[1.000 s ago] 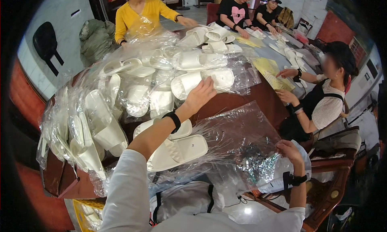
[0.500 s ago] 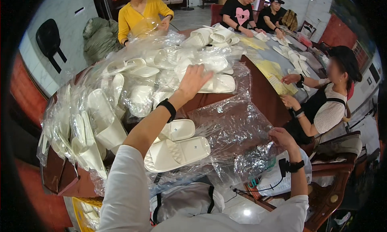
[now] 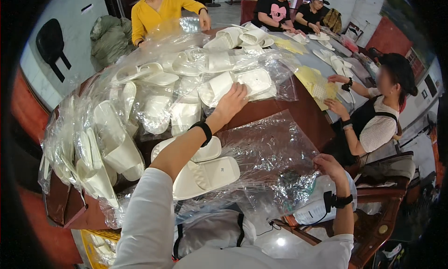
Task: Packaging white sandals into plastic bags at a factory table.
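Note:
My left hand (image 3: 232,101) reaches across the table, fingers bent against the near edge of a pair of white slippers (image 3: 254,83) in a clear bag. At the right, my right hand (image 3: 329,166) pinches the edge of a clear plastic bag (image 3: 273,136) spread flat over the brown tabletop. Close to me, another pair of white slippers (image 3: 207,178) lies soles down at that bag's left end, partly covered by my left forearm. Whether this pair is inside the bag or on it, I cannot tell.
Bagged white slippers (image 3: 119,140) pile up along the left and far side of the table (image 3: 305,105). A yellow basket (image 3: 88,248) stands below at left, a wooden chair (image 3: 380,217) at right. Several co-workers sit or stand around, one handling yellow sheets (image 3: 315,88).
My left hand has come slightly nearer and its fingers have bent at the bagged slippers, which lie shifted and turned. My right hand has stayed nearly in place on the bag.

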`<act>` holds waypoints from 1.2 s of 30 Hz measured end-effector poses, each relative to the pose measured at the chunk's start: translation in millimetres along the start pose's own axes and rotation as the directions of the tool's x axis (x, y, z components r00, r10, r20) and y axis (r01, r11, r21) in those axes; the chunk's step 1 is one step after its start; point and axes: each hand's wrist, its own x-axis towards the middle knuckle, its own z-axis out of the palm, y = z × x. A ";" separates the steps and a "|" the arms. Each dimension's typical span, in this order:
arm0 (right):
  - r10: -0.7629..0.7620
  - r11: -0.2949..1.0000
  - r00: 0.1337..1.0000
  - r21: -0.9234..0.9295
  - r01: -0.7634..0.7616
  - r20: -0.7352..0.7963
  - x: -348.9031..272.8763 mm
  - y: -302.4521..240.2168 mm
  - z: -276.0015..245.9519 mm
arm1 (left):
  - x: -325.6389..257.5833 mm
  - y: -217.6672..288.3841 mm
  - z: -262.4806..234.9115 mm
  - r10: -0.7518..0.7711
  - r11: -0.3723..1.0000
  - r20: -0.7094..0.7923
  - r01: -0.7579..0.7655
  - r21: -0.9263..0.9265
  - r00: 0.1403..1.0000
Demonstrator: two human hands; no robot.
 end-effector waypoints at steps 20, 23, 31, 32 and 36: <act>-0.176 0.971 0.984 -0.168 0.168 -0.035 99.6 -12.7 34.8 | -59.0 -38.0 -106.1 -0.175 0.728 0.205 0.267 -0.631 0.963; -0.272 0.949 0.953 -0.203 0.242 -0.133 96.2 -7.9 43.4 | -119.1 -60.2 -158.9 -0.151 0.525 0.393 0.410 -0.746 0.907; -0.797 0.462 0.557 -0.830 0.312 -0.234 34.4 -21.9 85.5 | -265.8 -62.1 -163.3 -0.255 0.471 0.523 0.577 -0.667 0.813; -0.821 0.449 0.537 -0.801 0.397 -0.194 20.2 -27.8 96.8 | -278.5 -55.6 -162.8 -0.290 0.326 0.594 0.661 -0.675 0.750; -0.822 0.440 0.570 -0.641 0.629 -0.005 -20.0 -41.6 162.3 | -307.3 -21.2 -145.2 -0.255 -0.157 0.743 0.732 -0.663 0.619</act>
